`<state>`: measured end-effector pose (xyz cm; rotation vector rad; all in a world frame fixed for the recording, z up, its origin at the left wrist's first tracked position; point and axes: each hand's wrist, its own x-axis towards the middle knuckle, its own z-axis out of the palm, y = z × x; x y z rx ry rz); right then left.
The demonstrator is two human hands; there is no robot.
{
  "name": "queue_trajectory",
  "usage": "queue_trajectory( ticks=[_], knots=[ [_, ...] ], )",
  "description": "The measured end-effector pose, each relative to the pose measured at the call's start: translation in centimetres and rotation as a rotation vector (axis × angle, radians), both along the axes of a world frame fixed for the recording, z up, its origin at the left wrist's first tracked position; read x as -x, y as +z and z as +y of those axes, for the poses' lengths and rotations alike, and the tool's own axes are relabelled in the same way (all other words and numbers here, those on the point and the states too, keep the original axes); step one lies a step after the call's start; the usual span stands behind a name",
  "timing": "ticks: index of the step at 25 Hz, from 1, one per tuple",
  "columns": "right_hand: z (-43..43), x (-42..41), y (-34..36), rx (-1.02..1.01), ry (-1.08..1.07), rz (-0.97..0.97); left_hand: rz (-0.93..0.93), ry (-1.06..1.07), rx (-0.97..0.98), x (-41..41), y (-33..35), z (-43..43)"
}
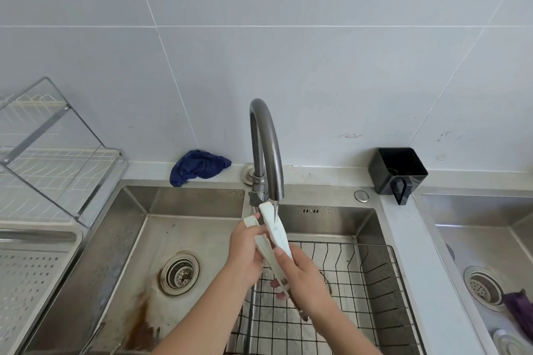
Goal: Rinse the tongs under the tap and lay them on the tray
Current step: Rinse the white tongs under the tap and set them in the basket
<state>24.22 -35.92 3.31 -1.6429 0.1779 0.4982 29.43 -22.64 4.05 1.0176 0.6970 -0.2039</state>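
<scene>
Grey tiled wall [288,37] fills the view beyond both grips. Below them lies a steel double sink [161,228]. Its left basin, with a round drain [180,272] and brown staining, sits left of and under the left grip.

Far left of the grips we note a wire dish rack [52,153]. Nearer than it is the perforated steel tray [37,235], well apart from the tongs.

Directly beneath the right grip, a wire basket [346,243] sits in the right basin.

The curved tap [264,135] rises just beyond the grips, and a thin stream is running.

Left grip [243,253], a bare hand, has its fingers curled round one arm of the white tongs [275,229]. Right grip [305,271] wraps the lower end, thumb pressed along the other arm. The tongs sit between the two grips, tips up and spread apart. The upper tip is just under the spout, touching the water.

Blue cloth [199,166] lies on the table ledge beyond the left grip. A black holder [398,171] stands beyond and right of the right grip.
</scene>
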Motion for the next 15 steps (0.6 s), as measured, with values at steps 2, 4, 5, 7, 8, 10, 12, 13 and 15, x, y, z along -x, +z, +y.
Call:
queue_trajectory(
  ticks=[2, 4, 5, 7, 8, 10, 12, 13, 15],
  knots=[
    [0.3, -0.8, 0.2, 0.077, 0.056, -0.033, 0.004, 0.052, 0.102, 0.2, 0.3, 1.0],
    [0.8, -2.0, 0.4, 0.147, 0.092, -0.054, 0.018, 0.164, 0.234, 0.1, 0.5, 2.1],
    [1.0, -2.8, 0.5, 0.178, 0.09, -0.06, 0.018, 0.216, 0.281, 0.1, 0.5, 2.8],
    [1.8, -4.5, 0.6, 0.272, 0.101, -0.111, -0.023, 0.269, 0.327, 0.4, 0.7, 4.1],
    [2.3, -5.3, 0.6, 0.333, 0.123, -0.157, -0.047, 0.274, 0.334, 0.6, 1.0, 4.5],
    [3.7, -6.6, 0.8, 0.462, 0.178, -0.269, -0.089, 0.291, 0.334, 0.7, 1.5, 5.1],
    [5.0, -7.2, 1.0, 0.583, 0.235, -0.377, -0.121, 0.333, 0.312, 0.4, 2.0, 5.5],
    [5.3, -7.2, 1.0, 0.62, 0.264, -0.42, -0.134, 0.355, 0.307, 0.2, 2.2, 5.6],
    [5.2, -6.7, 0.8, 0.612, 0.291, -0.497, -0.149, 0.384, 0.303, -0.1, 2.6, 5.8]
  ],
)
